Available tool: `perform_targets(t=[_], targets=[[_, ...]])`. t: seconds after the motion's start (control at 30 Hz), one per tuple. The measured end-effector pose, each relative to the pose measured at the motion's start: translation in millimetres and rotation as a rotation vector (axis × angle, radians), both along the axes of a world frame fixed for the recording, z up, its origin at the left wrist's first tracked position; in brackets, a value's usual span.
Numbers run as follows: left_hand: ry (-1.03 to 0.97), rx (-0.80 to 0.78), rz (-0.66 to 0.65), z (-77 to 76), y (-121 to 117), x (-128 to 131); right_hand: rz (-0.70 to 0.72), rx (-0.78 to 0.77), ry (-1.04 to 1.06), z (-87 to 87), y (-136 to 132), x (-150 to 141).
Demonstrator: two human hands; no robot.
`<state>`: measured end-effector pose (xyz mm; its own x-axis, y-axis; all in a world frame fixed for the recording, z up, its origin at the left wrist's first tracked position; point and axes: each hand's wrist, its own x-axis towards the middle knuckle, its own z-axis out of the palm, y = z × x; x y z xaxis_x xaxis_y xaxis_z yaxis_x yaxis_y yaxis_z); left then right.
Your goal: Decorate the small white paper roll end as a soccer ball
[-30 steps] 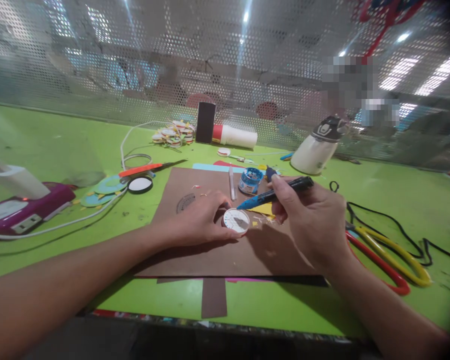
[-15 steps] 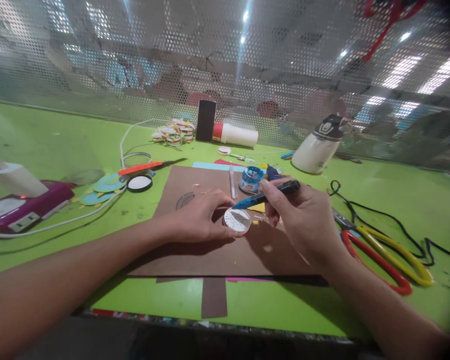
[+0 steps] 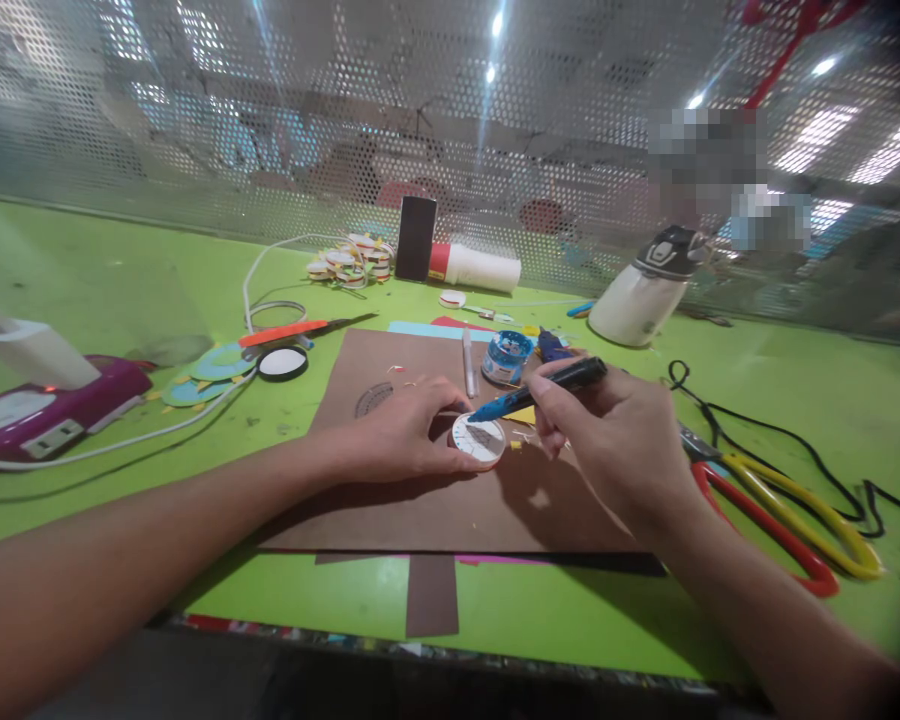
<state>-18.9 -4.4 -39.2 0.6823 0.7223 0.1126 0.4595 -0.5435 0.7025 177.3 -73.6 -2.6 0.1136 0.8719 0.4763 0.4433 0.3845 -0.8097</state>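
My left hand (image 3: 401, 430) grips a small white disc (image 3: 484, 447) by its left edge, thumb in front and fingers behind. Small blue marks show on the disc's upper face. My right hand (image 3: 607, 430) is closed around a marker (image 3: 525, 390) with a blue tip end and a black barrel. The marker slants down to the left, its tip at the disc's upper rim; whether it touches cannot be made out. Both hands are over a brown board (image 3: 420, 520). Behind the disc stand a jar of blue paint (image 3: 507, 358) and a pale slim stick (image 3: 469, 364).
Scissors (image 3: 795, 490) with red and yellow handles lie at right, near a black cord (image 3: 787, 425). An orange-handled knife (image 3: 285, 333), a purple power strip (image 3: 60, 410) and a white cable are at left. A phone (image 3: 416, 238), a cup (image 3: 484, 268) and a white spray bottle (image 3: 634, 305) stand behind.
The whole view has shifted slightly. The marker tip remains by the disc's upper edge, and both hands keep their holds.
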Motion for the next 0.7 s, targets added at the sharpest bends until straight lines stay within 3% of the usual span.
perform_targets(t=[0.7], targets=[[0.052, 0.041, 0.018, 0.3, -1.2, -0.1, 0.031, 0.008, -0.024, -2.8, 3.2, -3.8]])
